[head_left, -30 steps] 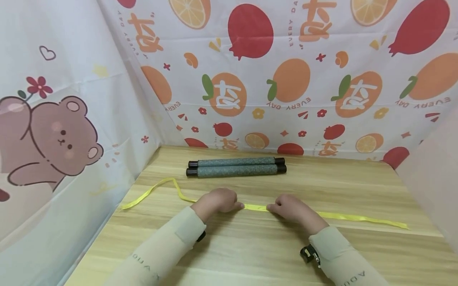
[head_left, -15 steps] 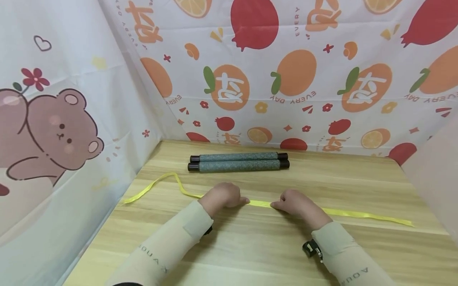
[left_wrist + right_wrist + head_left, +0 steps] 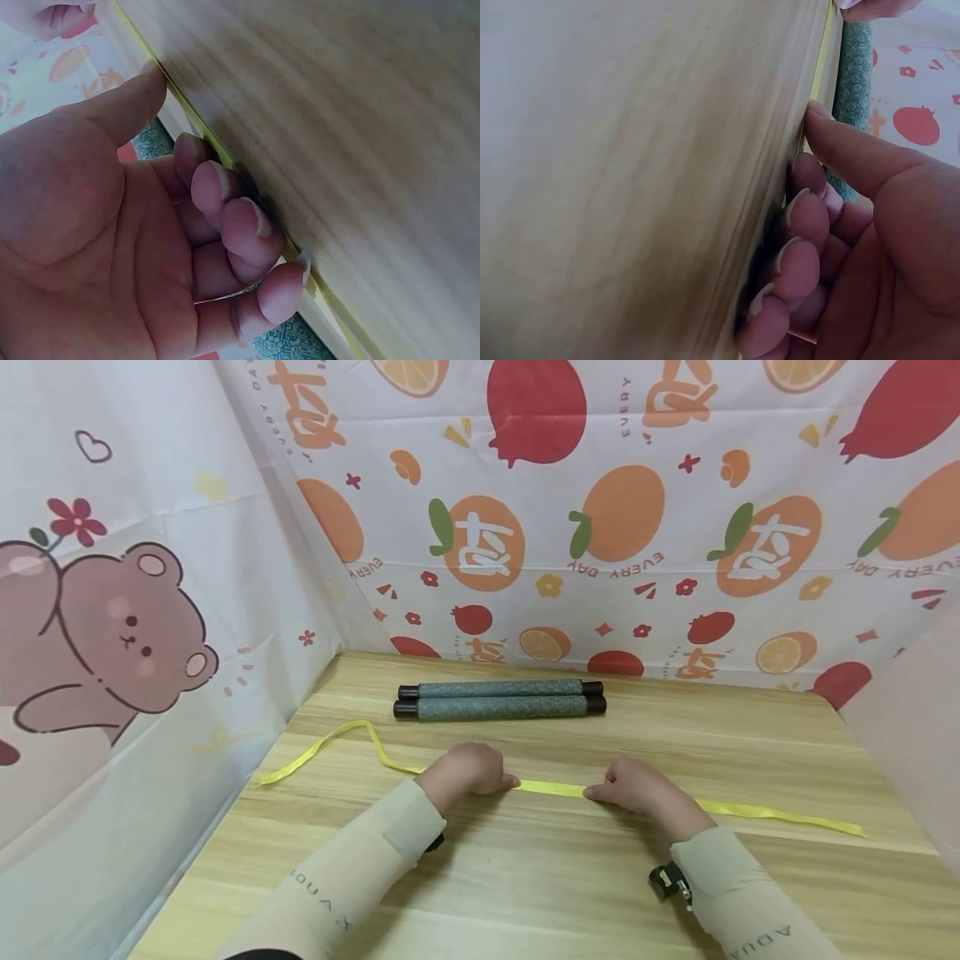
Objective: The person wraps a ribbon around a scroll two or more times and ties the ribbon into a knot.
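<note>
A long yellow ribbon (image 3: 551, 788) lies across the wooden table, its left part bent in a curve and its right part nearly straight. My left hand (image 3: 476, 768) rests on it near the middle, thumb tip on the ribbon. In the left wrist view, the relaxed, bent fingers (image 3: 244, 232) touch down along the yellow strip (image 3: 196, 120). A short way to the right, my right hand (image 3: 633, 785) presses its outstretched thumb on the same ribbon. Its bent fingertips (image 3: 799, 266) meet the tabletop in the right wrist view. The flat stretch between both thumbs is visible.
Two blue-green rolled scrolls (image 3: 502, 707) with dark end knobs lie side by side behind the hands. A fruit-print cloth (image 3: 547, 527) stands along the table's back edge, and a bear-print cloth (image 3: 135, 627) hangs at the left.
My right hand has slid a little to the right along the ribbon, widening the stretch between the thumbs. My left hand stays nearly in place. The head view has shifted slightly.
</note>
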The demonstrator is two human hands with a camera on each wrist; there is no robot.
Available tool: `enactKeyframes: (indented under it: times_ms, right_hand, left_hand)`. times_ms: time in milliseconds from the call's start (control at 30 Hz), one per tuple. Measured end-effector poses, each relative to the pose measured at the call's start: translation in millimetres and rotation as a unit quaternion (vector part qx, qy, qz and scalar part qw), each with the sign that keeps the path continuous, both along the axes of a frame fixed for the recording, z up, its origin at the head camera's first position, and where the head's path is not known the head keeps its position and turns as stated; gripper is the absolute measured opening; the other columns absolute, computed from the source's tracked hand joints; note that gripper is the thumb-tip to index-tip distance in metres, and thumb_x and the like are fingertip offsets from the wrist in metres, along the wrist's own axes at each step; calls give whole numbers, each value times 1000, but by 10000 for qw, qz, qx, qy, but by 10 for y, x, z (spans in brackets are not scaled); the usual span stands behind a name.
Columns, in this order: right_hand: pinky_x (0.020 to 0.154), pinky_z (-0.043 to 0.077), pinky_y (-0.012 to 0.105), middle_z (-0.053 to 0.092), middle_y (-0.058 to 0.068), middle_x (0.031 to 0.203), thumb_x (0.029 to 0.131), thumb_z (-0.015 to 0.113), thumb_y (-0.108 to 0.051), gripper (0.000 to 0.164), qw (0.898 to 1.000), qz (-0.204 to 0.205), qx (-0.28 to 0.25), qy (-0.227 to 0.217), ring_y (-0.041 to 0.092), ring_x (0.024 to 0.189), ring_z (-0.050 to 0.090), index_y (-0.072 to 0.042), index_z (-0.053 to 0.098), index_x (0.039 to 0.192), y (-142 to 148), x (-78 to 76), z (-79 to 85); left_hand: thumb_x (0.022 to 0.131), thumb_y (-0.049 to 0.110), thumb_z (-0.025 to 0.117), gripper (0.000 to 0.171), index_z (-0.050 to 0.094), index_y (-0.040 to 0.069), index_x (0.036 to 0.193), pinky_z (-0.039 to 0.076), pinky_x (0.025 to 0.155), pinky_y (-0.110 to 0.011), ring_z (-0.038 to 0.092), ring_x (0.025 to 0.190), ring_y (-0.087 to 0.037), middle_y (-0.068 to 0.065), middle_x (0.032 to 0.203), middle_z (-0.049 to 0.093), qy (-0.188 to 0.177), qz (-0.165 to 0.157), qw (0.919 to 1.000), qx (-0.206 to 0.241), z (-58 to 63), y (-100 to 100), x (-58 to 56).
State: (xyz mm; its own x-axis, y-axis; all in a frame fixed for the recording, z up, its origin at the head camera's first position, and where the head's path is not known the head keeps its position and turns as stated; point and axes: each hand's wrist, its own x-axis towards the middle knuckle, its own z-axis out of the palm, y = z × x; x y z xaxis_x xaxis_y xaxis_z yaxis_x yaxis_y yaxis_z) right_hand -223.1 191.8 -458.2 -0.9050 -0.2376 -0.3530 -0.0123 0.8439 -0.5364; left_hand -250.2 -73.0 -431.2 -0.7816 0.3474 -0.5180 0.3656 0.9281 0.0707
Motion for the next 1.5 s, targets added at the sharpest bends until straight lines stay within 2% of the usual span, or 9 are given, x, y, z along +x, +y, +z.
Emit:
enactKeyframes:
  times_ms: [233, 333, 467, 767, 867, 1033, 1267, 1367, 1500]
  right_hand:
    - [38, 30, 27, 35, -5, 41, 83, 67, -44, 48, 9999, 102, -17, 100, 12, 36, 29, -17, 47, 49, -4, -12, -5]
    - [39, 30, 27, 34, -6, 41, 84, 66, -44, 48, 9996, 235, -20, 154, 12, 36, 29, -18, 46, 49, -38, -30, -20]
    - [39, 30, 27, 33, -7, 40, 85, 65, -44, 49, 9995, 281, -32, 119, 12, 36, 30, -19, 45, 48, -79, -42, -26]
    - [40, 29, 27, 32, -6, 42, 86, 64, -41, 48, 9995, 235, 67, 219, 12, 37, 28, -18, 46, 49, -110, -19, 11]
    - [41, 27, 26, 30, -6, 44, 86, 64, -40, 49, 9990, 301, 21, 318, 11, 39, 26, -18, 44, 49, -101, 4, 10]
    - [41, 27, 26, 29, -7, 43, 87, 62, -44, 51, 9993, 356, -70, 133, 11, 40, 26, -17, 44, 48, -6, 34, 0]
    - [44, 47, 31, 55, 1, 45, 91, 58, -43, 49, 9970, 664, -333, -227, 16, 39, 48, -8, 60, 56, 128, -30, 52]
    - [49, 48, 33, 53, -1, 45, 93, 56, -40, 48, 9961, 804, -355, 103, 14, 39, 46, -9, 59, 55, 123, -129, 87]
    - [54, 42, 32, 45, -2, 51, 93, 57, -36, 40, 9920, 649, -198, 1062, 14, 46, 39, -14, 53, 60, 82, -303, 145]
  left_hand:
    - [93, 56, 44, 55, 65, 12, 118, 48, 92, -43, 57, 107, -24, -8, 127, 62, -62, -5, 9999, 102, -1, -60, -47]
    - [92, 55, 47, 50, 69, 12, 105, 50, 83, -40, 62, 89, -22, -8, 110, 69, -107, 89, 9995, 270, 4, -113, -60]
    - [92, 51, 50, 41, 67, 14, 89, 47, 72, -38, 56, 65, -20, -6, 87, 67, -137, 164, 9987, 470, 32, -166, -54]
    - [89, 46, 58, 41, 67, 10, 106, 51, 86, -44, 61, 95, -23, -9, 115, 66, 484, -37, 9975, 504, 152, -106, -21]
    - [87, 46, 61, 40, 67, 9, 101, 50, 88, -43, 61, 96, -23, -9, 114, 67, 348, -35, 9976, 603, 136, -73, 4]
    - [87, 44, 62, 32, 63, 14, 76, 50, 87, -41, 60, 86, -18, -7, 106, 69, -40, -109, 9973, 722, 90, -1, 35]
    - [90, 45, 57, 42, 47, 17, 60, 49, 86, -38, 52, 73, -13, -1, 84, 62, -291, -283, 9969, 679, 57, 31, -2]
    - [91, 44, 57, 45, 44, 18, 57, 49, 83, -37, 49, 68, -13, 1, 75, 56, -312, -336, 9968, 652, 52, 15, -16]
    - [91, 46, 55, 40, 59, 14, 67, 49, 90, -39, 59, 83, -15, -4, 96, 68, -314, -318, 9973, 586, 31, 22, -11]
